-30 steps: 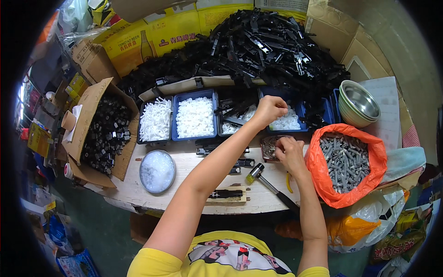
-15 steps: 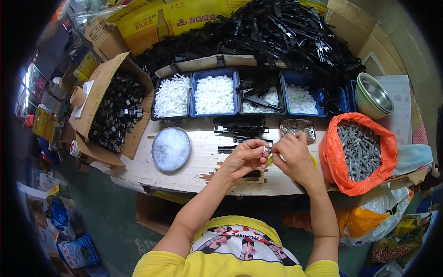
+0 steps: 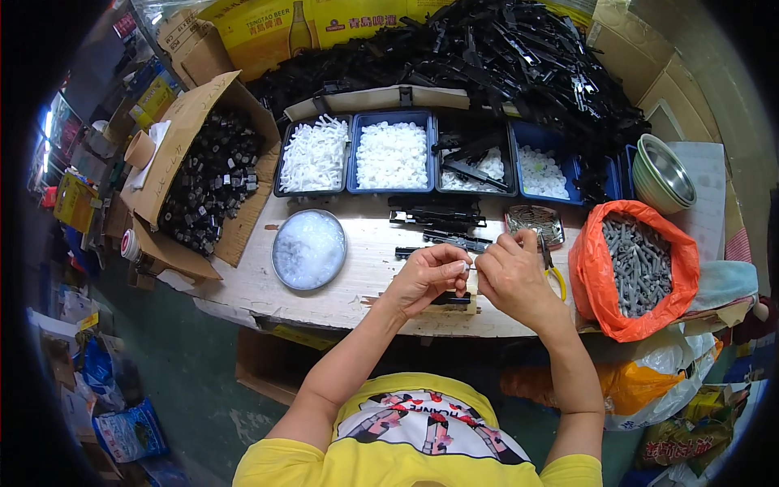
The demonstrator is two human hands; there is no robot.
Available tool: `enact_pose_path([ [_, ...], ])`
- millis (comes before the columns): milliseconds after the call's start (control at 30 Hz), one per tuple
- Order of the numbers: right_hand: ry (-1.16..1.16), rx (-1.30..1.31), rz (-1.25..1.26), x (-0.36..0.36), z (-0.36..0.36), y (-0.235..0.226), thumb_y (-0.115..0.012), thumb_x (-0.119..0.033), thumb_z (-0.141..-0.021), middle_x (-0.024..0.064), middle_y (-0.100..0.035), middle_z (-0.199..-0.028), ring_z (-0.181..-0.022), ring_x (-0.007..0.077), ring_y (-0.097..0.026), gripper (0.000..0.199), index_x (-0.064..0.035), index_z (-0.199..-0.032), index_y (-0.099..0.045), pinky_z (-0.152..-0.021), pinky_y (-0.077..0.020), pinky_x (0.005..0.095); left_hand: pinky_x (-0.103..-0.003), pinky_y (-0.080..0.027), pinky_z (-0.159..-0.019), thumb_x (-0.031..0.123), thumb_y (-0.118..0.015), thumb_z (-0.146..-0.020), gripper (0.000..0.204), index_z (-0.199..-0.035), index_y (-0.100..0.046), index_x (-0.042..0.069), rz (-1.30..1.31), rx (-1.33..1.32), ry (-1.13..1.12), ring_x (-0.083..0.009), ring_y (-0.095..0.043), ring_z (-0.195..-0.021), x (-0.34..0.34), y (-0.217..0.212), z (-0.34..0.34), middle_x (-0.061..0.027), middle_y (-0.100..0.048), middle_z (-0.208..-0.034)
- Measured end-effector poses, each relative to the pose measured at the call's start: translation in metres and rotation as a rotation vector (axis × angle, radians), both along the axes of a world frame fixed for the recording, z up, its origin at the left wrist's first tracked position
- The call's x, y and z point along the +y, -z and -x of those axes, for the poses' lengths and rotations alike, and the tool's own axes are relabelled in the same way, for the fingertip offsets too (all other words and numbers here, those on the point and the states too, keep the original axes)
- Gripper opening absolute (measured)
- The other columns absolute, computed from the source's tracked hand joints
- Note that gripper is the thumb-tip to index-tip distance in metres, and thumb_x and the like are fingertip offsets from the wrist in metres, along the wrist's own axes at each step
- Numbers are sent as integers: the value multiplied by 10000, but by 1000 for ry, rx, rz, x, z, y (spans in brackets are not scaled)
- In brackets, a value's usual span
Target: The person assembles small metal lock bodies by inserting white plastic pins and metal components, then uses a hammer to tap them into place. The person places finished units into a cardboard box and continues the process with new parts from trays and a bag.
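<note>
My left hand (image 3: 428, 280) is closed in a pinch around a small white plastic piece (image 3: 464, 266), held above the front of the table. Close beside it, my right hand (image 3: 514, 280) has its fingertips pressed together at the piece; what they grip is too small or hidden to make out. Below the hands, a black part (image 3: 451, 299) lies by a wooden block, partly covered. Farther back are several long black metal parts (image 3: 438, 215) in a row. Yellow-handled pliers (image 3: 557, 280) rest just right of my right hand.
Behind stand bins of white pieces (image 3: 393, 154) under a heap of black parts (image 3: 487, 57). At left are a round dish (image 3: 309, 250) and a carton of dark parts (image 3: 213, 187). An orange bag of grey pieces (image 3: 637, 264), a tray of small metal pieces (image 3: 535, 223) and stacked bowls (image 3: 665, 174) are at right.
The view has shifted a little, so the table things appear farther right and higher. Both hands stay together at the small white piece, and more of the pliers shows beside my right hand.
</note>
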State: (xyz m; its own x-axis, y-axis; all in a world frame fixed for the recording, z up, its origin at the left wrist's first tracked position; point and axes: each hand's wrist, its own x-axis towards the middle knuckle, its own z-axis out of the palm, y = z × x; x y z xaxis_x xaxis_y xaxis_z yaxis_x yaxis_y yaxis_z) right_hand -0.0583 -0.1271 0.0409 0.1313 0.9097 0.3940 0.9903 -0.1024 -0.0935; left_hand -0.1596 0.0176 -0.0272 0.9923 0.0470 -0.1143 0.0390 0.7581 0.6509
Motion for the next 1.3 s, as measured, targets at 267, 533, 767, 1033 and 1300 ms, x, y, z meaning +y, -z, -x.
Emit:
enact_pose_path([
  [267, -28, 82, -5, 7, 3, 8, -610, -75, -685, 51, -520, -702, -755, 211, -503, 81, -69, -732, -544, -770, -322, 391, -281, -519, -625, 61, -594, -832, 137, -958, -587, 7, 36, -33, -1, -127, -592, -682, 1, 6, 9, -63, -604, -786],
  [533, -70, 667, -59, 5, 3, 25, -575, -16, -762, 61, -509, -777, -784, 228, -481, 97, -48, -821, -506, -734, -337, 334, -325, -531, -702, 7, -585, -815, 142, -957, -586, -7, -85, -59, -80, -183, -626, -738, 0, 4, 25, -110, -625, -843],
  [767, -60, 730, -129, 9, 13, 31, -588, -22, -764, 67, -524, -778, -766, 226, -490, 72, -33, -814, -537, -691, -352, 327, -291, -524, -737, -31, -586, -803, 176, -977, -571, -5, -384, -92, -294, -176, -629, -798, -6, 12, 33, -110, -633, -884],
  [1033, 73, 415, -333, 8, 38, 43, -668, -85, -705, 24, -558, -738, -702, 190, -494, 132, -69, -814, -595, -665, -310, 330, -226, -497, -744, -50, -595, -796, 217, -1005, -577, 8, -680, -112, -487, -113, -595, -870, -11, 24, 39, -64, -626, -941],
  [1300, 44, 237, -182, 9, 41, 59, -671, -52, -658, 21, -543, -730, -698, 199, -494, 146, -76, -768, -578, -680, -315, 350, -292, -411, -771, -30, -649, -679, 224, -885, -635, 58, -1407, -132, -649, -202, -545, -888, 6, 18, 55, -58, -624, -916],
])
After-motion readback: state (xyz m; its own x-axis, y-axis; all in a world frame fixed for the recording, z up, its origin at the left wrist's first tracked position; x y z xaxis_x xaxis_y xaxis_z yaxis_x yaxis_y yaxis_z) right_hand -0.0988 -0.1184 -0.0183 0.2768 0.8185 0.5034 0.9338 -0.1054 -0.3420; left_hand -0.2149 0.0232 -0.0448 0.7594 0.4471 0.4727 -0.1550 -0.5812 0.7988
